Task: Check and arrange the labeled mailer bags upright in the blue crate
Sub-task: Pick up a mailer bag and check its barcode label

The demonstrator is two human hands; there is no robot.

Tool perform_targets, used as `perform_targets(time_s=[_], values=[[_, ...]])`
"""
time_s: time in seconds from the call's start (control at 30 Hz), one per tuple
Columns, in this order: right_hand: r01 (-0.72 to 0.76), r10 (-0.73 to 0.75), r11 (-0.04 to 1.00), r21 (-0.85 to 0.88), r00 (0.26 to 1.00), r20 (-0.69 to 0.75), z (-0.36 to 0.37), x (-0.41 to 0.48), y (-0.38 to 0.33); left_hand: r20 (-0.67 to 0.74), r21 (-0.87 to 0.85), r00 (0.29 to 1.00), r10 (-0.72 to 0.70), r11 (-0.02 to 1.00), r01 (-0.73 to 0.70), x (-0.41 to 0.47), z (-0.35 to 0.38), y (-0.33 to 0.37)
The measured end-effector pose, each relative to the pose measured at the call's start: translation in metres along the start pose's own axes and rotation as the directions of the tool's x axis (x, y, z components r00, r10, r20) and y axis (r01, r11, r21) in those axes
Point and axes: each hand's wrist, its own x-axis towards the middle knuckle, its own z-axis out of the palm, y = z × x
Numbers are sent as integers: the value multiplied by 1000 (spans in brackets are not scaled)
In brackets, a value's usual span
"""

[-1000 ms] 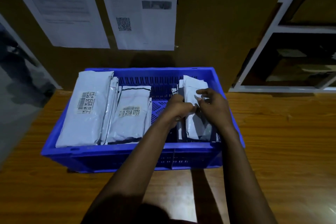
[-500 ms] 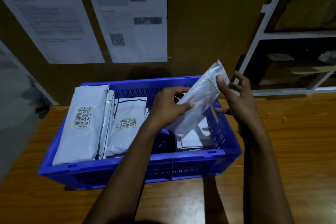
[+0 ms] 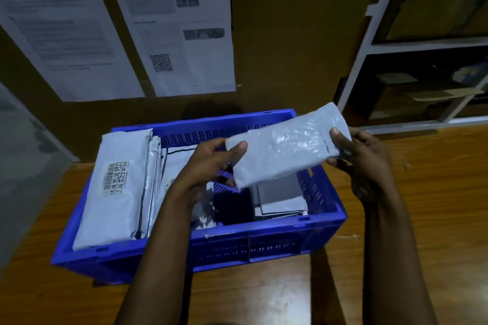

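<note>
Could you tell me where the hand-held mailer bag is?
Head view: the mailer bag is above the right half of the blue crate, left hand and right hand gripping its ends.

A: Wall sheets (image 3: 182, 34) readable?
B: No. Blurred, tops cut by frame edge.
A: Labels?
B: Leftmost label (image 3: 116, 178): digits too small. Next one mostly behind left hand (image 3: 208, 166). Held bag (image 3: 285, 145): far face hidden. Shelf (image 3: 422, 45) cut off right.

Bare left hand (image 3: 211, 166), right hand (image 3: 365, 163), forearms (image 3: 169, 229)
</note>
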Motion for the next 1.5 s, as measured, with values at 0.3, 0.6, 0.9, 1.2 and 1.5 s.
perform_targets(time_s=[0.3,0.6,0.9,1.2,1.5], values=[[-35,34,999,32,999,34,1,0,7,-65,-255,995,-71,966,53,1,-4,-14],[70,-58,989,-127,993,99,-5,0,14,-215,-194,977,-7,980,-36,4,-12,-17],[182,-153,973,-143,970,190,-8,0,23,-108,-468,993,-44,884,-11,0,-14,-9],[352,-316,925,-141,921,226,-12,5,23,-94,-464,995,-22,886,-24,1,-14,-1],[211,-210,977,20,953,220,-8,-1,22,-177,-381,981,83,913,-146,0,-13,-1]])
